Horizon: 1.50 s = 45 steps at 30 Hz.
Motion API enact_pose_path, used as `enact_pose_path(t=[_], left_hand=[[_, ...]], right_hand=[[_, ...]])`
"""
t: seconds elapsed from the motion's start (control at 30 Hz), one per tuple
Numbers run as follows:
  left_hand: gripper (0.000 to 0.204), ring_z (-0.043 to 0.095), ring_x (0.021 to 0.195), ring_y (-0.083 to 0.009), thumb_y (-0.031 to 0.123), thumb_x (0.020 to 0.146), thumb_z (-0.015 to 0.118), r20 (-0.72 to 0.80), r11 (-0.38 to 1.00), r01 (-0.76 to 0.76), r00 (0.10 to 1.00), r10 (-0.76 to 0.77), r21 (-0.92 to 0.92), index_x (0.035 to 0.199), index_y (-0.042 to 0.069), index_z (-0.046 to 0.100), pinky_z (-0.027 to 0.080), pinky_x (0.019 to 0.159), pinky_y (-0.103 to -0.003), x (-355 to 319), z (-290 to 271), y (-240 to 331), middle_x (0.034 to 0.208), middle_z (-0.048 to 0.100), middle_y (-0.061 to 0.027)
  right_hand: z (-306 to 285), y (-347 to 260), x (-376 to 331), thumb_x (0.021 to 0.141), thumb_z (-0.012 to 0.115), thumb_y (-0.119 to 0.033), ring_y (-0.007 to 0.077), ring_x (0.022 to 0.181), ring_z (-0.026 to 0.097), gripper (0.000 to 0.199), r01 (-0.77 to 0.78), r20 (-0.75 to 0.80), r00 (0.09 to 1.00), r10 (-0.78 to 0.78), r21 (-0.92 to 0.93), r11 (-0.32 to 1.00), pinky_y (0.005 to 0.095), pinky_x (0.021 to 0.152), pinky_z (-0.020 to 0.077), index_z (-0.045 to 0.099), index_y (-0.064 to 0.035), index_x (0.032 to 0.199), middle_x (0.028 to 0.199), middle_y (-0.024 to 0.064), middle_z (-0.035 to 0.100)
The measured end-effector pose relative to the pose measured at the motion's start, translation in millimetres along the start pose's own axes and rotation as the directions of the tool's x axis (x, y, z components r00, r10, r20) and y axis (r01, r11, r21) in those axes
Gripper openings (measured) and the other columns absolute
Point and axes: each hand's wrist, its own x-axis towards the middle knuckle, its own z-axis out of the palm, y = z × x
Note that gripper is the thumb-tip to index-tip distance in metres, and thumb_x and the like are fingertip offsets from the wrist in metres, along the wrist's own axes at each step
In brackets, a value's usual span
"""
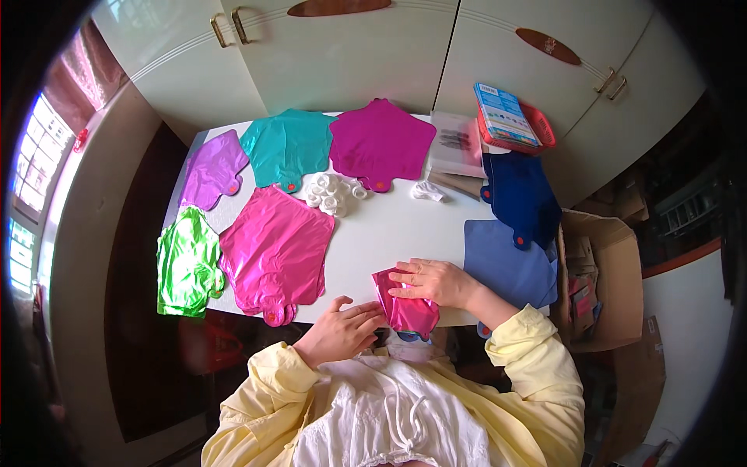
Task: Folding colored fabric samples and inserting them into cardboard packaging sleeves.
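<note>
A folded pink foil balloon lies at the table's near edge in front of me, a bit of blue-green showing under its lower end. Across its upper part my right hand rests flat, fingers stretched toward the left and pressing on the foil. My left hand is at the foil's left edge. Its fingers reach to that edge and its thumb stands apart. A larger flat pink foil balloon lies to the left of my hands. Close on the right is a flat slate-blue foil balloon.
Other flat foil balloons lie around the white table: green, lilac, teal, magenta, navy. White ribbon rolls sit mid-table. A red basket holds packets. A cardboard box stands right.
</note>
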Motion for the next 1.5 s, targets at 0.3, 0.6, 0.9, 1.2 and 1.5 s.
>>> enact_pose_path(t=[0.3,0.6,0.9,1.2,1.5], left_hand=[[0.054,0.041,0.128,-0.0165,0.028,0.081,0.063,-0.015,0.98,-0.013,1.0,0.016,0.197,0.129,0.008,0.048,0.035,0.1,-0.042,20,-12,-10,0.136,0.046,-0.0036],[0.055,0.042,0.128,-0.0193,0.038,0.085,0.06,0.052,0.991,-0.065,0.997,0.06,0.12,0.133,0.015,0.047,0.031,0.104,-0.046,16,-4,-18,0.138,0.046,-0.0075],[0.054,0.044,0.127,-0.0212,0.044,0.083,0.06,0.034,0.987,-0.058,0.998,0.053,0.147,0.132,0.024,0.048,0.034,0.099,-0.045,14,-4,-10,0.139,0.045,-0.0091],[0.041,0.054,0.115,-0.0164,0.014,0.078,0.059,-0.184,0.936,-0.138,0.961,0.205,0.323,0.118,0.016,0.058,0.044,0.085,-0.034,2,20,-7,0.126,0.056,-0.0069],[0.026,0.065,0.079,-0.0122,0.008,0.074,0.063,-0.484,0.981,-0.16,0.854,0.192,0.107,0.1,0.009,0.067,0.044,0.068,-0.028,7,21,2,0.091,0.068,-0.0013]], right_hand=[[1,0,-2,0.084,0.05,-0.017,0.0197,0.118,0.053,0.033,0.008,0.036,0.999,-0.007,-0.04,0.999,0.0371,0.099,0.0449,0.065,-0.0244,0.113,0.124,0.0029,0.058],[3,1,-2,0.083,0.05,-0.017,0.0194,0.117,0.054,0.035,-0.001,0.0,1.0,0.001,-0.016,1.0,0.0375,0.099,0.0447,0.063,-0.0249,0.115,0.124,0.0032,0.058],[-6,1,-5,0.082,0.053,-0.021,0.022,0.125,0.047,0.042,-0.02,0.145,0.989,0.007,0.092,0.996,0.0426,0.105,0.0371,0.058,-0.0238,0.124,0.131,0.0055,0.053],[-17,-31,-9,0.079,0.056,-0.019,0.0195,0.136,0.03,0.061,-0.106,0.356,0.929,0.098,0.005,0.994,0.045,0.113,0.0224,0.042,-0.0231,0.138,0.146,0.0028,0.036],[-6,-48,-20,0.079,0.06,-0.022,0.0229,0.131,0.039,0.059,-0.171,0.155,0.977,0.147,0.153,0.973,0.0511,0.11,0.025,0.045,-0.0185,0.136,0.139,0.0053,0.046]])
